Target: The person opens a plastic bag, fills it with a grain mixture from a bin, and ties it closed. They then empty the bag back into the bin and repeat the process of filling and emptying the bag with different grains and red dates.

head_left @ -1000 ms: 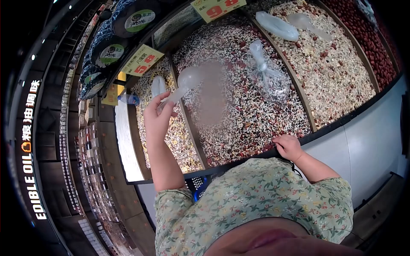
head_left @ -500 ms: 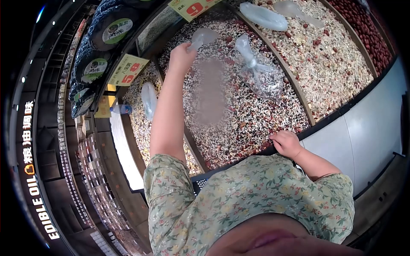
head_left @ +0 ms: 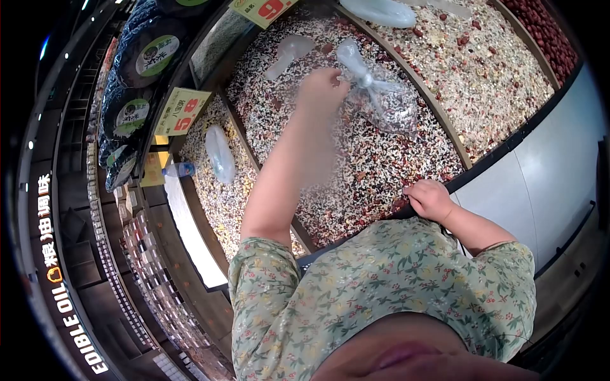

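Note:
My left hand (head_left: 322, 90) is over the dark mixed grains and beans (head_left: 375, 190), fingers curved and apart. Its fingertips reach close to the knot of a clear plastic bag (head_left: 397, 111) that holds some of the mix. To the left of that hand, a translucent plastic scoop (head_left: 293, 49) lies on the grains. A blurred smudge covers part of my left hand and forearm. At the near side of the bin, my right hand (head_left: 431, 199) rests with fingers curled on the dark bin edge (head_left: 459, 181).
On the right, a divider (head_left: 422, 86) separates a paler grain mix (head_left: 483, 82), where another scoop (head_left: 381, 11) lies. Red dates (head_left: 546, 32) fill the far-right bin. To the left are a scoop (head_left: 220, 154) on yellowish grains, price signs (head_left: 182, 111) and dark labelled bags (head_left: 152, 57).
My left hand has let go of the scoop and moved right, towards the knotted bag. The scoop stays on the grains. My right hand remains at the bin edge, and the view has shifted slightly.

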